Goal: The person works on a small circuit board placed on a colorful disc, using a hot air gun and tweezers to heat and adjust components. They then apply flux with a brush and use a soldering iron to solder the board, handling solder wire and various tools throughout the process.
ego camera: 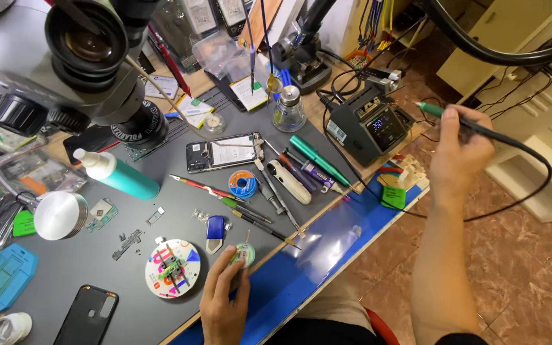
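My left hand [223,304] rests at the near edge of the grey work mat [97,268] and pinches a small spool of solder wire [244,254]. Beside it lie a round white holder with a small circuit board clamped on it [172,268] and a blue-handled scraper [215,231]. My right hand [460,152] is raised off the right side of the bench and grips a green-tipped soldering iron [430,109] whose black cable loops down toward the floor. The iron's tip points at the dark soldering station [368,128].
A microscope [84,57] hangs over the back left. An opened phone [223,153], a teal bottle [119,174], a blue spool [243,184], tweezers and several screwdrivers lie mid-mat. A black phone case [87,314] sits near the front. A glass bottle [288,110] stands at the back.
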